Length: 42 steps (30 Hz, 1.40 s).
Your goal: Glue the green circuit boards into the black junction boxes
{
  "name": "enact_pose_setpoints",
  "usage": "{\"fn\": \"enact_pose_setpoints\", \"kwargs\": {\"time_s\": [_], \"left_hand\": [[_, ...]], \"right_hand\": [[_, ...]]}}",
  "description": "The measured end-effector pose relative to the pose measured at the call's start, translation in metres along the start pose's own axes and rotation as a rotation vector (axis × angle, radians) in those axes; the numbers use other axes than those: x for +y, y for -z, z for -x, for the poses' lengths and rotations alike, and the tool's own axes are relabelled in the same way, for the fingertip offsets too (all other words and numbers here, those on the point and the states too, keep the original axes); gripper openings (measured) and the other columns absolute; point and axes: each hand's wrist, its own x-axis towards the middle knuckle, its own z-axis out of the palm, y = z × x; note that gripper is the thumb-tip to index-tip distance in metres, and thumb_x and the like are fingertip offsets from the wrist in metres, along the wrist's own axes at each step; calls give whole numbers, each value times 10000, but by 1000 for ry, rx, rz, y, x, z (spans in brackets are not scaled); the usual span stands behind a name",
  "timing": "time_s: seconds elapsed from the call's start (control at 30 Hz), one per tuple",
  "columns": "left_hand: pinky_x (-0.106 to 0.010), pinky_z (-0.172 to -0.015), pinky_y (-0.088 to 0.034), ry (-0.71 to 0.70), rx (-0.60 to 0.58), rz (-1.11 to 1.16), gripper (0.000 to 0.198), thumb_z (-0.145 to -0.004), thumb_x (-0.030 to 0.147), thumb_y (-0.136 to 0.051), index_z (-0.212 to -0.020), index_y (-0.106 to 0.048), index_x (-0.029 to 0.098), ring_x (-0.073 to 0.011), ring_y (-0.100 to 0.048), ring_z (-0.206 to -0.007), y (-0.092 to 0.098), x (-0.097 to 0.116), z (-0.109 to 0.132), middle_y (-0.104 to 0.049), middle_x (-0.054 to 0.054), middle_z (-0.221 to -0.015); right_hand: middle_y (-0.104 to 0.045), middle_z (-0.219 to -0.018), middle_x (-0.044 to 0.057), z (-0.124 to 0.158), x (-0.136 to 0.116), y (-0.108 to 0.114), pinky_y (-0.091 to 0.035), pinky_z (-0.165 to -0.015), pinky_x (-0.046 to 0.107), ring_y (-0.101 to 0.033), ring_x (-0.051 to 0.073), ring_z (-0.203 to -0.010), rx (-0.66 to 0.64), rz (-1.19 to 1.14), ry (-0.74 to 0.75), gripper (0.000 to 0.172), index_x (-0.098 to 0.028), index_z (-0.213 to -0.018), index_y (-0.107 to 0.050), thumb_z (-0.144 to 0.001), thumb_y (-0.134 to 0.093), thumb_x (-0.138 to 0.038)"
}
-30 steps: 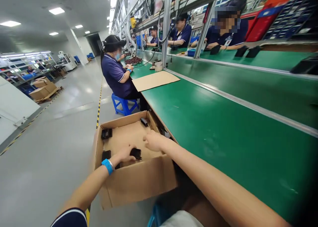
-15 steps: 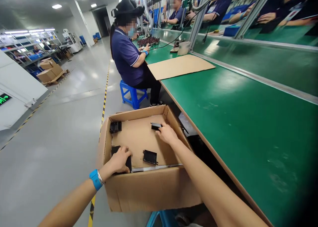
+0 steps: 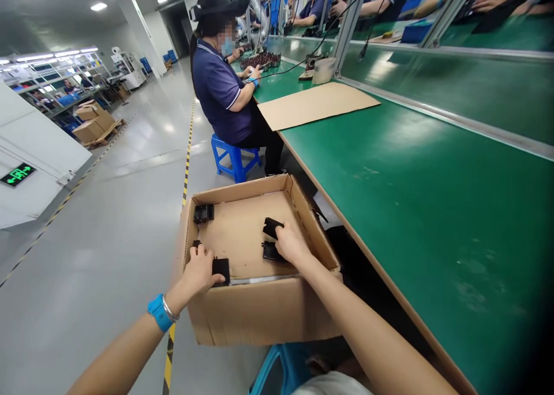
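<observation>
An open cardboard box (image 3: 264,314) in front of me has several black plastic parts inside. My right hand (image 3: 293,246) pinches one black plastic part (image 3: 272,228), held tilted above the box floor. Right below it lies another black part (image 3: 272,252), close under my fingers. At the box's near left corner, my left hand (image 3: 199,270) is closed over black parts, its thumb against a flat black part (image 3: 221,271); the palm hides some of them. A further black part (image 3: 203,213) rests in the far left corner.
A long green worktable (image 3: 415,210) runs along my right, with a flat cardboard sheet (image 3: 318,105) on it. Ahead, a co-worker (image 3: 223,89) sits on a blue stool (image 3: 235,160). Another blue stool (image 3: 285,366) is below the box. Yellow-black floor tape (image 3: 187,164) runs on the left.
The part in my right hand has turned, and the loose part now lies just beneath it, further right than before. My left hand has shifted left, uncovering more of the flat part.
</observation>
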Motion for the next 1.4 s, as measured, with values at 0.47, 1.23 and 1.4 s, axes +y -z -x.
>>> {"fn": "enact_pose_setpoints", "kwargs": {"time_s": [0.47,1.23,1.4], "left_hand": [[-475,-908,-495,-156,-59,191,377,-923,335,-589,-1257,-526,172,-256,-571,-1094,-5,-10,-14,-544,-103,-1265],[-434,-855,-525,108,8,299,349,-929,346,-581,-1223,-544,161,-225,-610,-1008,0,30,-29,-586,-92,-1194],[-441,-863,-517,182,-73,155,319,-925,354,-585,-1171,-573,151,-229,-606,-1012,-8,51,-26,-594,-90,-1173]], "right_hand": [[-536,-1270,112,20,4,5,-465,-932,455,-544,243,-1113,-48,87,139,347,-146,-1172,-579,-902,-594,-363],[-560,-1229,113,24,17,-2,-490,-905,431,-564,230,-1081,53,110,118,313,-137,-1155,-586,-912,-584,-336],[-506,-1298,113,22,15,0,-457,-938,466,-517,258,-1146,89,87,156,371,-156,-1228,-541,-906,-586,-335]]}}
